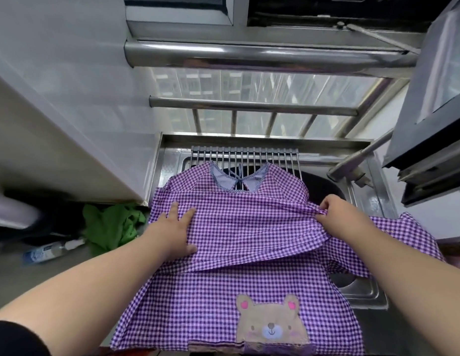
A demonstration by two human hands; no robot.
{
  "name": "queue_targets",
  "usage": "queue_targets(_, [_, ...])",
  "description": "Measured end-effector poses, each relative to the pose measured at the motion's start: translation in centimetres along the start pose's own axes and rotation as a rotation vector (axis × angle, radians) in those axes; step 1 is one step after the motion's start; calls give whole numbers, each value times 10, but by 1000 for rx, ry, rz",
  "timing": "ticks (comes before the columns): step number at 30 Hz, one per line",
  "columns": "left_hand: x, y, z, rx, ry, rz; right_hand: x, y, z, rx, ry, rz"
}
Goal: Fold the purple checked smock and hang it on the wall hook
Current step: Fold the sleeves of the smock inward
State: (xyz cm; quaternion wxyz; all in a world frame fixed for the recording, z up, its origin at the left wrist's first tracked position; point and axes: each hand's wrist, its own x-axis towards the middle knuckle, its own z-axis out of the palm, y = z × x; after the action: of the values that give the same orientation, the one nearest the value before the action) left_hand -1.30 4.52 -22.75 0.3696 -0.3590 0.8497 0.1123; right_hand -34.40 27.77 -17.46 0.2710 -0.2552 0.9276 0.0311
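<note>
Across a steel kitchen sink point(362, 291) below a barred window, a purple checked smock point(249, 227) lies spread out, its collar end resting on a metal roll-up rack point(244, 154) at the back of the basin. The collar is lined in blue stripes and tied with a thin bow. A brown bear patch point(271, 321) is sewn near the hem, closest to the viewer. One sleeve is folded across the chest of the garment; the other side trails to the right over the sink's edge.

The left hand point(176, 231) lies flat on the smock's left side, fingers straight and spread, pressing the cloth down. The right hand point(338, 210) pinches a bunched fold of the fabric at the right side, pulling creases toward it.

To the left of the sink, a crumpled green cloth point(110, 224) sits on the counter, with a clear plastic bottle point(50, 250) lying on its side beside it.
</note>
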Motion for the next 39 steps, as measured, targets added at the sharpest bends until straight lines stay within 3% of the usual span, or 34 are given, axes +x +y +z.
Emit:
queue_targets(2, [1,2,-2,6,-11,-13,-8,-4,6,-101,109,-4])
queue_targets(5, [0,10,-10,33,41,14,-30,-30,15,1,229,-260])
queue_targets(8, [-3,25,-17,118,146,155,-50,-55,34,-114,69,-574])
queue_targets(10, [-2,35,-15,152,122,209,-49,-59,51,-212,-56,-597])
queue_targets(14, [-1,42,-9,129,59,178,-33,-41,70,-263,-125,-452])
queue_targets(20, [-3,49,-20,190,-1,147,-30,-13,63,-218,-83,-414])
queue_targets(22, [-5,55,-28,206,-8,138,-34,0,56,-130,4,-353])
queue_targets(26, [-7,72,-48,225,50,178,-45,38,40,71,192,-37])
queue_targets(30, [-12,98,-68,256,123,279,-58,77,31,277,207,296])
queue_targets(35, [-26,132,-91,243,137,385,-76,95,37,449,224,485])
queue_targets(39, [-37,147,-102,249,140,424,-80,92,44,758,253,703])
